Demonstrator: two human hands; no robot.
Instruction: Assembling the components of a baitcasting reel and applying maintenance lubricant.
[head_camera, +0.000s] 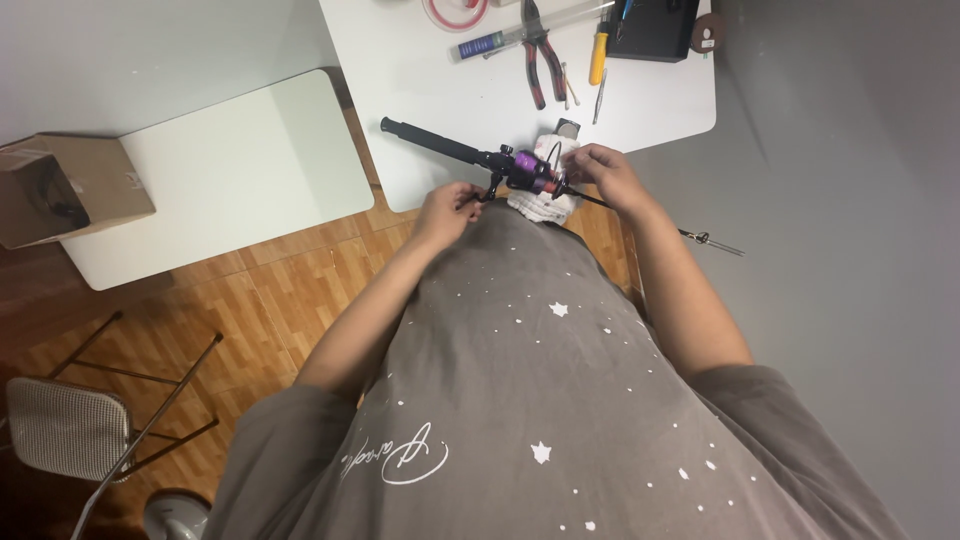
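The right hand (600, 170) closes its grip on the purple reel (535, 172) of a fishing rod (440, 146); the left hand (450, 205) pinches the reel's handle (492, 188) just below. The rod lies across the near edge of the white bench (420, 80), over a white cloth (545, 203). This looks like reel servicing; next, steady turning. Pliers (540, 55) lie toward the far edge.

The rod (440, 145) lies across the near edge of the tabletop (420, 70), with the reel (530, 172) on it, above a cloth (540, 203). Behind them lie pliers (540, 50) and a screwdriver (598, 55). A box (70, 185) sits on the lower tabletop (230, 170) at left.
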